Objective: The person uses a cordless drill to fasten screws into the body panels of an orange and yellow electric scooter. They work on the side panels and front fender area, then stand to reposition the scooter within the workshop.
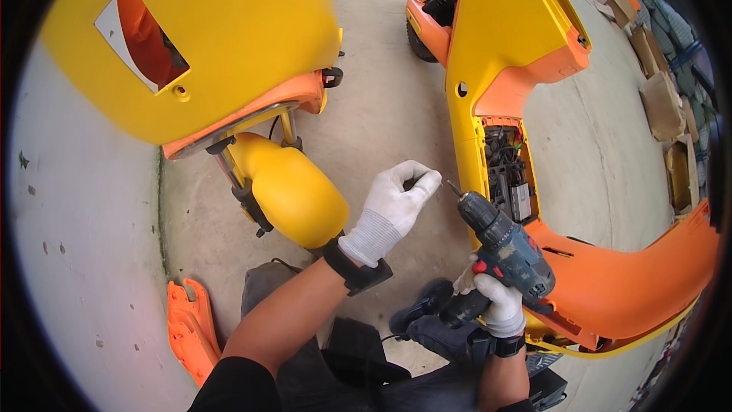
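Note:
My right hand, in a white glove, grips a dark blue cordless drill by its handle. The drill points up and to the left, with a thin bit in its chuck. Just left of the bit's tip, my left hand, also gloved, is closed in a pinch. Whatever sits between its fingertips is too small to make out. Beyond the drill stands a yellow and orange scooter. Its floor section has an open compartment showing dark wiring and a grey module.
A second scooter with a yellow front panel and yellow front fender stands at the left. An orange plastic part leans by the white wall. Cardboard boxes line the far right. A dark shoe shows below my hands.

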Available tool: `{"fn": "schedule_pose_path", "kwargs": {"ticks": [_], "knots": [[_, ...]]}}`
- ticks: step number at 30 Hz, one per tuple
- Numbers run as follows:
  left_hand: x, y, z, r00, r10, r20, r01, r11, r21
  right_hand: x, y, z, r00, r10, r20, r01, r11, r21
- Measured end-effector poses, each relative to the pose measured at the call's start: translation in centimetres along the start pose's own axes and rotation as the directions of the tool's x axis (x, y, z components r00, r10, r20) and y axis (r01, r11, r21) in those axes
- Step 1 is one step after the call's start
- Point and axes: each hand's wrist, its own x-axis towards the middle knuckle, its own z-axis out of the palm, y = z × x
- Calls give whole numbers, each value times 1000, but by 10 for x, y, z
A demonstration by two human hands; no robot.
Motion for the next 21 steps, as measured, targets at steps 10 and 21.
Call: {"fn": "schedule_pose_path", "kwargs": {"ticks": [10, 21], "knots": [[13, -7, -7, 999, -4, 47, 10, 993, -118, 8, -2, 6, 1000, 22, 4, -22, 999, -35], [17, -10, -17, 988, -76, 138, 119, 931, -345, 8, 1, 7, 997, 74, 9, -73, 994, -80]]}}
